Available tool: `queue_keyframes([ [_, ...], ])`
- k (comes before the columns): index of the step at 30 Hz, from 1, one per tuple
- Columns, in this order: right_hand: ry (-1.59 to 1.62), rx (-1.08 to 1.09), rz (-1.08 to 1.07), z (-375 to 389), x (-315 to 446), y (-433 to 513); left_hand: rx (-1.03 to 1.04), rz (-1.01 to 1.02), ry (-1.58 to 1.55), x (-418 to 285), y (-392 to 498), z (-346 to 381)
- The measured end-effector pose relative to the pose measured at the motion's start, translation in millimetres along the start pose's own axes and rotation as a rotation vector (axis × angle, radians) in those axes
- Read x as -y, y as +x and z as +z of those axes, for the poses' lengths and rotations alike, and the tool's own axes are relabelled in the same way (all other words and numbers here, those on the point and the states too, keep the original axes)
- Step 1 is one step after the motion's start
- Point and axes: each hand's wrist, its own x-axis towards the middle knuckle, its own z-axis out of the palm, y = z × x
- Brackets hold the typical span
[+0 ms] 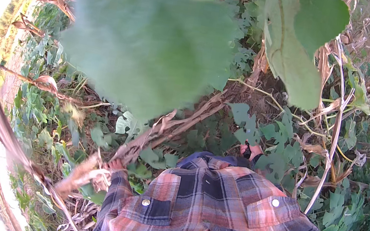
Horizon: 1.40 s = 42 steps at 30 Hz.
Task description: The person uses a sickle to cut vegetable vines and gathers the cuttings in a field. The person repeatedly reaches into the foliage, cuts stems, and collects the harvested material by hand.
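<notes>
My left hand point(116, 165) is closed around a bundle of dry corn stalks point(167, 131), at the lower left of the head view. The stalks slant up and to the right, and a broad green leaf hides part of them. In front of my waist, my right hand point(255, 151) grips a dark handle point(247, 151). Whatever the handle belongs to is hidden among leaves. Ragged green leaves point(243, 122) hang just above that hand.
A large blurred green leaf point(152, 46) fills the upper middle, close to the camera. On the right stands a thin dry stalk point(333, 141), with a pale vine point(282, 108) beside it. Another dry stalk point(1, 124) curves along the left. Leafy vines point(343, 206) cover the ground.
</notes>
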Motion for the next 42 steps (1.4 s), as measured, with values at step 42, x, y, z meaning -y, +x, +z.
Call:
queue_keyframes([
  [42, -0.448, -0.18, -0.055, -42, 15, -12, 0.043, 0.1, -0.281, -55, -2, -11],
])
